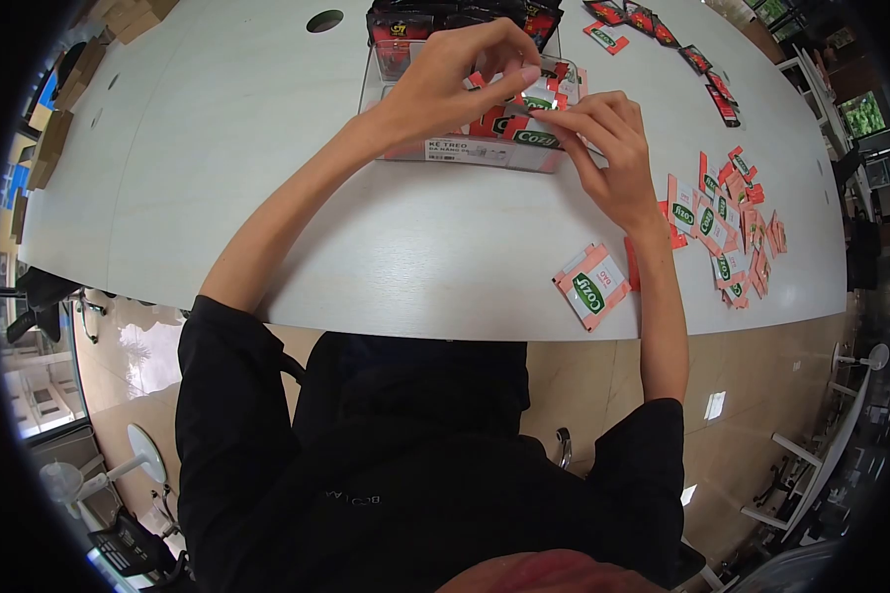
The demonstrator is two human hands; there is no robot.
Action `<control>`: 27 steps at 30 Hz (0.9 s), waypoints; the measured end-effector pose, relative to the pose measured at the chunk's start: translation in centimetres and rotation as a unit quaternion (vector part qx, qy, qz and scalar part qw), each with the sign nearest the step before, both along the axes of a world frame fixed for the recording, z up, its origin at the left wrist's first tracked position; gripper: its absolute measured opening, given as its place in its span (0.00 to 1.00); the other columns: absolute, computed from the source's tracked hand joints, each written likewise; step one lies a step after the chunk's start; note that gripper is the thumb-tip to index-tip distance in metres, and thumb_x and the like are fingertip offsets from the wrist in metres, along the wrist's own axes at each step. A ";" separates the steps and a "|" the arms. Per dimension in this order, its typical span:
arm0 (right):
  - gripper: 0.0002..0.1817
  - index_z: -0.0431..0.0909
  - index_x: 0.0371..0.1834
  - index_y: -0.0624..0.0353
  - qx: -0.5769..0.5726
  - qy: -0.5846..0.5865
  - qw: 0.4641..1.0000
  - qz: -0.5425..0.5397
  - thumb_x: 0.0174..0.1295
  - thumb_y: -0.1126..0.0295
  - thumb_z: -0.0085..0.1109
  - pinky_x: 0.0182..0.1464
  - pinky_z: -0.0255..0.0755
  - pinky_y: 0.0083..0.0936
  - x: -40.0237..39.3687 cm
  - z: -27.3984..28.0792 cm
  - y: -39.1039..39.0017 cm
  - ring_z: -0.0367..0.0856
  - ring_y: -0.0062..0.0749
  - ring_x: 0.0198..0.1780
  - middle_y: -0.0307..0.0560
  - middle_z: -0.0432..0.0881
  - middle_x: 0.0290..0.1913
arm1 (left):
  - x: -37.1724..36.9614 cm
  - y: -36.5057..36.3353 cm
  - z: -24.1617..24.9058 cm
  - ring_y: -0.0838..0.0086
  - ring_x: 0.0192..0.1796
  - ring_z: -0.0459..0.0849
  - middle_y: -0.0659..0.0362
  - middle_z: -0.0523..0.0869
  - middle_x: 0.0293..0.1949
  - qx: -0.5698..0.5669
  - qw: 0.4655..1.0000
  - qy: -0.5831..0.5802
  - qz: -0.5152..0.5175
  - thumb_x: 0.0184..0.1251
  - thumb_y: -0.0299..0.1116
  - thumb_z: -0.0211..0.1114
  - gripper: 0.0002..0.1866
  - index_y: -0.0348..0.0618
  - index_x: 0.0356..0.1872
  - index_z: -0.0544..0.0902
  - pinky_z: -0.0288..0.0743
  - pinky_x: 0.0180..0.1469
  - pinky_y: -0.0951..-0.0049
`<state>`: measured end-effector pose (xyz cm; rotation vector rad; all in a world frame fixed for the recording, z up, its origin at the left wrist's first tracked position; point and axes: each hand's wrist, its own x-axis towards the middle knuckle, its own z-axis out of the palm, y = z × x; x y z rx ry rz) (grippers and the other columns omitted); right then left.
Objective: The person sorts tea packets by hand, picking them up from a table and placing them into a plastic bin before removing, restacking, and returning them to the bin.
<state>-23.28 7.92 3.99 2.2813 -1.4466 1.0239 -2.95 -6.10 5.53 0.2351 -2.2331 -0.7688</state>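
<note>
A clear plastic bin (pixel 398 149) with a white label on its front stands at the back of the table. It holds red and pink Cozy tea sachets (pixel 536 135). My left hand (pixel 462 79) reaches over the bin from the left, thumb and fingers closed together above a sachet (pixel 541 98); what lies between them is hidden. From the right, my right hand (pixel 608 148) pinches the upper edge of a Cozy sachet at the bin's front with thumb and forefinger. Nearer the front edge, a few more sachets (pixel 591 287) lie partly overlapping beside my right forearm.
A loose pile of Cozy sachets (pixel 719 222) spreads over the right of the table (pixel 415 252). Dark red packets (pixel 697 61) lie in a line at the back right. Black packets (pixel 402 28) stand behind the bin. A round hole (pixel 323 20) is at the back left.
</note>
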 end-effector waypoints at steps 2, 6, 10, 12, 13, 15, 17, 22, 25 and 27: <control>0.14 0.90 0.52 0.48 0.013 0.006 1.000 0.004 0.63 0.73 0.68 0.55 0.66 0.31 0.1 0.0 0.0 0.77 0.31 0.47 0.34 0.85 0.39 | -0.3 -0.5 -0.7 0.83 0.38 0.82 0.64 0.86 0.37 0.040 0.999 0.015 0.015 0.76 0.37 0.69 0.12 0.41 0.50 0.83 0.73 0.41 0.76; 0.15 0.91 0.52 0.46 0.016 0.008 1.000 0.002 0.63 0.72 0.69 0.55 0.66 0.31 0.5 0.1 0.1 0.76 0.30 0.46 0.32 0.84 0.36 | -0.3 -0.4 -0.9 0.85 0.36 0.83 0.63 0.86 0.37 0.066 0.997 0.011 0.034 0.77 0.36 0.67 0.12 0.39 0.52 0.80 0.75 0.39 0.79; 0.15 0.91 0.51 0.44 -0.025 -0.001 0.999 -0.023 0.62 0.71 0.71 0.54 0.66 0.30 0.6 0.4 0.2 0.77 0.29 0.46 0.32 0.85 0.36 | -0.2 -0.5 -1.0 0.84 0.31 0.82 0.61 0.85 0.36 0.063 0.996 -0.020 0.057 0.77 0.34 0.67 0.12 0.37 0.51 0.78 0.74 0.34 0.79; 0.14 0.91 0.50 0.44 -0.022 -0.010 0.999 -0.028 0.61 0.71 0.72 0.53 0.65 0.29 0.4 0.4 0.2 0.77 0.27 0.44 0.31 0.86 0.36 | -0.2 -0.6 -1.2 0.84 0.30 0.82 0.61 0.84 0.36 0.061 0.996 -0.028 0.059 0.77 0.34 0.66 0.12 0.37 0.51 0.78 0.75 0.33 0.79; 0.14 0.91 0.49 0.44 -0.019 -0.018 0.999 -0.033 0.61 0.71 0.73 0.53 0.65 0.28 0.3 0.4 0.2 0.77 0.26 0.43 0.30 0.86 0.35 | -0.4 -0.8 -1.5 0.84 0.30 0.82 0.60 0.85 0.38 0.050 0.997 -0.023 0.051 0.77 0.33 0.67 0.12 0.36 0.51 0.78 0.75 0.32 0.79; 0.13 0.91 0.48 0.44 -0.019 -0.020 0.999 -0.024 0.60 0.71 0.73 0.52 0.65 0.27 0.2 0.4 0.2 0.78 0.25 0.39 0.30 0.87 0.34 | -0.4 -0.9 -1.7 0.84 0.30 0.83 0.59 0.85 0.39 0.039 0.998 -0.018 0.042 0.77 0.33 0.67 0.13 0.36 0.51 0.78 0.76 0.32 0.78; 0.12 0.91 0.48 0.45 -0.019 -0.022 0.999 -0.016 0.60 0.71 0.74 0.52 0.66 0.26 0.3 0.4 0.3 0.79 0.23 0.36 0.29 0.88 0.33 | -0.3 -0.8 -1.6 0.82 0.30 0.84 0.57 0.86 0.41 0.059 0.998 -0.031 0.022 0.77 0.34 0.67 0.13 0.35 0.51 0.78 0.77 0.31 0.77; 0.12 0.91 0.48 0.47 -0.006 -0.094 0.995 0.011 0.61 0.72 0.74 0.52 0.68 0.26 1.0 0.1 0.4 0.83 0.20 0.30 0.31 0.91 0.34 | -0.2 -0.4 -1.1 0.81 0.31 0.85 0.57 0.86 0.41 0.044 0.998 -0.044 0.001 0.77 0.34 0.67 0.13 0.35 0.51 0.79 0.77 0.30 0.77; 0.14 0.90 0.50 0.47 -0.026 -0.076 0.997 0.017 0.61 0.74 0.73 0.53 0.68 0.27 0.6 0.3 0.4 0.84 0.20 0.32 0.32 0.92 0.37 | -0.3 -0.5 -1.3 0.81 0.31 0.85 0.57 0.86 0.40 0.030 0.999 -0.044 -0.004 0.77 0.34 0.67 0.12 0.36 0.51 0.79 0.76 0.29 0.77; 0.14 0.89 0.50 0.48 -0.054 -0.062 0.997 -0.004 0.62 0.74 0.72 0.53 0.68 0.27 -0.2 0.6 0.4 0.84 0.20 0.33 0.32 0.91 0.38 | -0.3 -0.6 -1.3 0.82 0.31 0.85 0.58 0.86 0.39 0.027 0.999 -0.037 -0.003 0.77 0.33 0.67 0.12 0.36 0.51 0.79 0.76 0.29 0.77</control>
